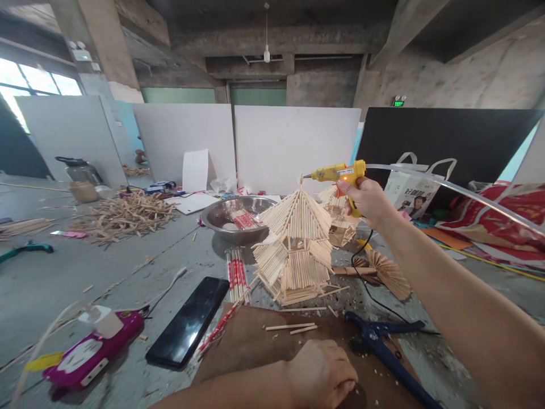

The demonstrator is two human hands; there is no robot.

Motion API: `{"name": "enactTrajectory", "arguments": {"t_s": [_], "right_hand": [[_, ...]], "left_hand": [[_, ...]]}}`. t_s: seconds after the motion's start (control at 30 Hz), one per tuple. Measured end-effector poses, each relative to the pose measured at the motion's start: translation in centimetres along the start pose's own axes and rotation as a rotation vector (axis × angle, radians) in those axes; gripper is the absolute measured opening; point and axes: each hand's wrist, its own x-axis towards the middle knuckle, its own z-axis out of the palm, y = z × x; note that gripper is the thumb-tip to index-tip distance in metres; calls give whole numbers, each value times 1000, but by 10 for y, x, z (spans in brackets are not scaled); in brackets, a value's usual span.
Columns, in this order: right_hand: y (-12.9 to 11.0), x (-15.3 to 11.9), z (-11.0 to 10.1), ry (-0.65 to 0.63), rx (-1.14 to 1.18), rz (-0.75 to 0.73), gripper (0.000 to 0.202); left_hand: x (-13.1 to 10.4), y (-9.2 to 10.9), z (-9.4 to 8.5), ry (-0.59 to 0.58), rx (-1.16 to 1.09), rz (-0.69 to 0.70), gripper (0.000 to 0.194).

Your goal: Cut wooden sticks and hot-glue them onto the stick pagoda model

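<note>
My right hand is wrapped round the handle of a yellow hot glue gun, which has an orange light glowing on it and a long clear glue stick trailing from its back. The gun's nozzle is at the tip of a pagoda model built of thin wooden sticks; whether it touches cannot be made out. Below, my left hand rests with curled fingers on a brown board; anything inside them is hidden. Loose wooden sticks lie just beyond it.
A blue cutter tool lies at the right. On the left are a black phone and a purple power strip. A metal basin, packed chopsticks, a second stick model and a stick pile stand farther back.
</note>
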Motion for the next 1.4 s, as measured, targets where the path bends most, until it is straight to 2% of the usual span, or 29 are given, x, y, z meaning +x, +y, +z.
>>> {"name": "enactTrajectory", "arguments": {"t_s": [0.13,0.37,0.53,0.9,1.4], "right_hand": [[1,0,-1,0,19,-3,14],[-2,-3,-3,3,44,-10,22],[-3,-4,0,-21,29,-18,25],[2,-3,2,-24,18,-9,23],[7,0,2,-4,31,-19,26]], "left_hand": [[1,0,-1,1,-2,-4,12],[1,-3,5,-23,37,22,13],[1,-5,9,9,56,31,14],[2,-4,8,-19,58,25,15],[1,-1,2,10,45,4,17]]}}
